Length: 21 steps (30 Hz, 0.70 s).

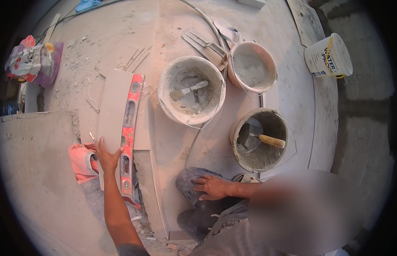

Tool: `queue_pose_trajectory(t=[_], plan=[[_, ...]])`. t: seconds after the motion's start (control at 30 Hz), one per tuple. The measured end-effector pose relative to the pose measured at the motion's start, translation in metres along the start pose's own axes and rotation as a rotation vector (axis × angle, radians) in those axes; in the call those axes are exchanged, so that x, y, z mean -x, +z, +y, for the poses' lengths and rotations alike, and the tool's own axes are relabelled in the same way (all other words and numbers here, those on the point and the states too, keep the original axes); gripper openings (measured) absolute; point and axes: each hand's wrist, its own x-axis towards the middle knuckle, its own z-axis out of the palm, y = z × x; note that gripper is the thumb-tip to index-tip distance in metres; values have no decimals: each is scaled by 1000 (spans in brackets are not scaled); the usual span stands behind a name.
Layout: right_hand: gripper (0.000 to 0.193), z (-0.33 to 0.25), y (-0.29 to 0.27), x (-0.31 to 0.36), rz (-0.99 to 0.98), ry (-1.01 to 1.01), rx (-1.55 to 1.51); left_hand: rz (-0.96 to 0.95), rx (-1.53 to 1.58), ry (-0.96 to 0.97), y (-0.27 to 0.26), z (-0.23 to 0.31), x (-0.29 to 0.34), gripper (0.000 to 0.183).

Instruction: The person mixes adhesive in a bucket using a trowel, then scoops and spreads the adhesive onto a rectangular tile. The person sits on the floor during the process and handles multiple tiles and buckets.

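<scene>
The left hand (108,158) is resting, fingers spread, on the pale board (110,100); the red level (128,123) is lying along the board's right edge; the right hand (215,187) is resting unclenched on a knee (189,184).

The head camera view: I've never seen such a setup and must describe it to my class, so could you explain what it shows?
No machine here: these are a person's own bare hands, seen from above by a wide camera worn on the head, so straight edges bend.

The left hand is spread over a light grey panel, its thumb at the edge of a red spirit level lying there. The right hand rests on a knee. Neither grips anything.

Around them stand a bucket holding grey mix and a scraper, a pinkish bucket also holding mix, a dirty bucket with a wooden-handled trowel, and a white tub.
</scene>
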Motion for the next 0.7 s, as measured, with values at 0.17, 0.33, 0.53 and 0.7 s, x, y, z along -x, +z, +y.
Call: queue_pose_trajectory(t=[0.17, 0.33, 0.53, 0.7], plan=[[28, 66, -115, 95, 229, 311, 69, -52, 39, -31, -12, 12, 14, 99], [20, 126, -123, 136, 348, 717, 852, 51, 124, -92, -20, 68, 93, 90], [15, 153, -99, 129, 309, 763, 640, 33, 219, -219, -32, 142, 239, 78], [18, 103, -147, 189, 233, 635, 557, 55, 329, -307, -55, 213, 315, 58]])
